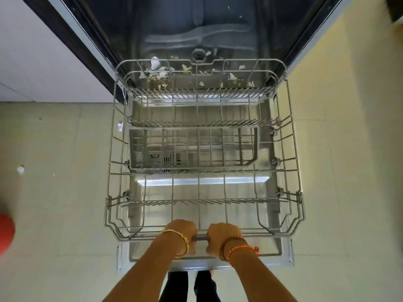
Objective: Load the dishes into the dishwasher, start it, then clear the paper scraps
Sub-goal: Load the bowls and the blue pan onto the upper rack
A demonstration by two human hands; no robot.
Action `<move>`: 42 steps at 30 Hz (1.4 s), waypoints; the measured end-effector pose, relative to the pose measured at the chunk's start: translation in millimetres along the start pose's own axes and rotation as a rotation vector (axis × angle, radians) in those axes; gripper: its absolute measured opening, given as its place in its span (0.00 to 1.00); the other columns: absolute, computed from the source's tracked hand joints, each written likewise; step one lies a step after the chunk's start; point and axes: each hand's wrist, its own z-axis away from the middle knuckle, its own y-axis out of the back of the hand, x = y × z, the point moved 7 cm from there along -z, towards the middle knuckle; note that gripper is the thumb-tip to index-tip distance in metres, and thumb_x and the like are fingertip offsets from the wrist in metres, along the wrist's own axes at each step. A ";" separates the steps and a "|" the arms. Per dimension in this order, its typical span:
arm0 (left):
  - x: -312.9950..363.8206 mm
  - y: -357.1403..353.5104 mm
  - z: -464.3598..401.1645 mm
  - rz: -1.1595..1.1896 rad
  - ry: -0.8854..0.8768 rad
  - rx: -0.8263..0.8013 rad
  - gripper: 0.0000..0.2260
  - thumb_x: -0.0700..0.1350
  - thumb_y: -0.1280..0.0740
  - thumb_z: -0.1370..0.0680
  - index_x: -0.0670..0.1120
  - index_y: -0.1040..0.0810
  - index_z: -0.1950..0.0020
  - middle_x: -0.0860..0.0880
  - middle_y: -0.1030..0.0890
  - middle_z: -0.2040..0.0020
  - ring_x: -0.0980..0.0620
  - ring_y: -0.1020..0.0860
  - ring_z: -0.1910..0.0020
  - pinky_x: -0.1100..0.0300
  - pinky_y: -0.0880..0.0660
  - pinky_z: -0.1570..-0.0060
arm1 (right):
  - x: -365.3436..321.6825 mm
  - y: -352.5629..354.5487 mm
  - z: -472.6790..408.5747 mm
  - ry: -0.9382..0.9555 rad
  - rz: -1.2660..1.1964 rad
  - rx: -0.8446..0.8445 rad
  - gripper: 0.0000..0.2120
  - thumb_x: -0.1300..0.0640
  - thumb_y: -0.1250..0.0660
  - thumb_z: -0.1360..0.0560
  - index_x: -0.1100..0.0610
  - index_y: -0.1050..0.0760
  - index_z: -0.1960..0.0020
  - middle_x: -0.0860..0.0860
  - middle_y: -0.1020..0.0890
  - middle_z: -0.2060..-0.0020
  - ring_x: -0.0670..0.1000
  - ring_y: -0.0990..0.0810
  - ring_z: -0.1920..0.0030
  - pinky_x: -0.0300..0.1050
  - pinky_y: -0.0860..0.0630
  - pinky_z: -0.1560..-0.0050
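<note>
Pale tiled floor (65,214), two white paper scraps (20,170) on it. One empty grey wire dishwasher rack (292,149) pulled out; left hand (182,233), right hand (222,235) both gripping front rail. More scraps inside tub.

Pale tiled floor (65,214) spreading out on both sides, grout lines showing faintly. White cabinet panel (32,51) standing upper left, dark edge strip (72,49) running alongside. Red rounded object (5,233) sitting at left edge.
</note>
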 end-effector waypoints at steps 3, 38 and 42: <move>2.8 -13.0 1.2 0.028 0.012 -0.018 0.12 0.46 0.33 0.26 0.44 0.21 0.44 0.44 0.19 0.48 0.46 0.22 0.48 0.59 0.27 0.48 | 0.7 -14.1 3.1 -0.014 -0.014 -0.015 0.15 0.56 0.38 0.24 0.58 0.27 0.40 0.55 0.21 0.43 0.57 0.23 0.42 0.47 0.27 0.44; -84.4 70.5 390.3 0.499 -0.182 1.355 0.06 0.39 0.36 0.29 0.36 0.23 0.61 0.35 0.23 0.53 0.43 0.22 0.73 0.58 0.23 0.74 | -173.0 181.0 328.5 0.204 0.124 1.055 0.33 0.62 0.41 0.24 0.57 0.52 0.24 0.59 0.47 0.26 0.59 0.30 0.39 0.49 0.27 0.45; -162.3 68.3 440.4 0.650 -0.123 1.477 0.06 0.36 0.33 0.27 0.35 0.21 0.52 0.37 0.22 0.52 0.39 0.22 0.63 0.57 0.25 0.62 | -257.1 196.0 318.3 0.220 -0.095 1.144 0.30 0.58 0.37 0.24 0.60 0.45 0.26 0.60 0.44 0.28 0.59 0.32 0.35 0.53 0.29 0.40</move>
